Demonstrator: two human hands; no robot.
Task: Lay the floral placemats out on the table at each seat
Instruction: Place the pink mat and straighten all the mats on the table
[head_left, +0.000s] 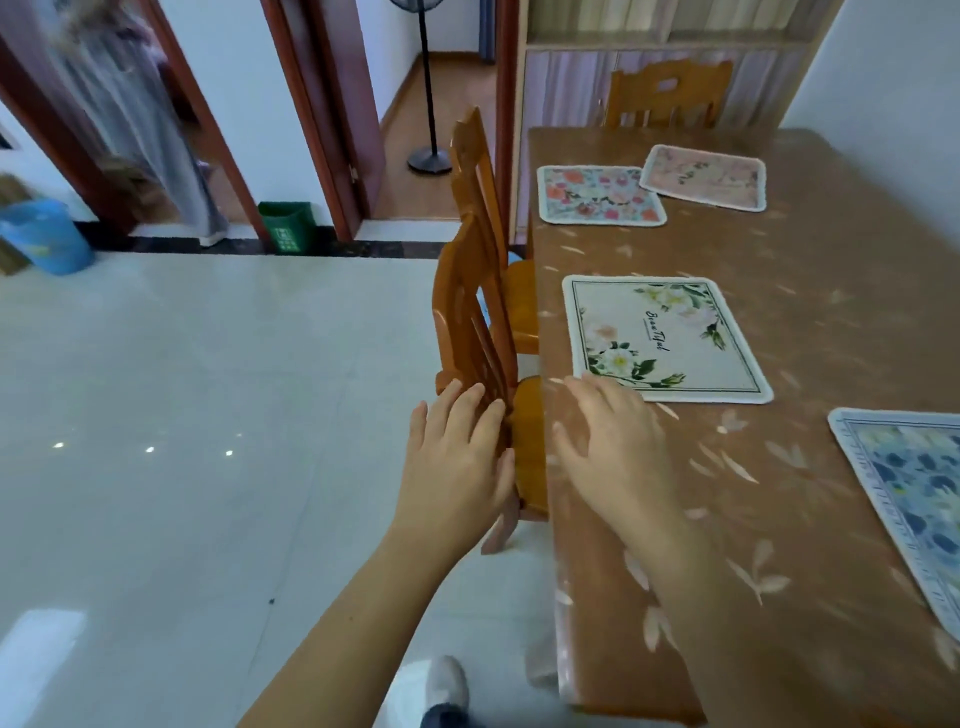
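Several floral placemats lie flat on the brown table. A white mat with green leaves sits near the left edge by the nearest chair. A red-flowered mat lies farther back, with a pink mat overlapping its right corner. A blue-patterned mat lies at the right, cut off by the frame. My left hand rests with spread fingers against the back of the nearest chair. My right hand hovers flat over the table's left edge, just short of the white mat, holding nothing.
A second wooden chair stands behind the first on the left side, a third at the far end. The tiled floor spreads left, with a blue bin, green bin and fan stand near doorways.
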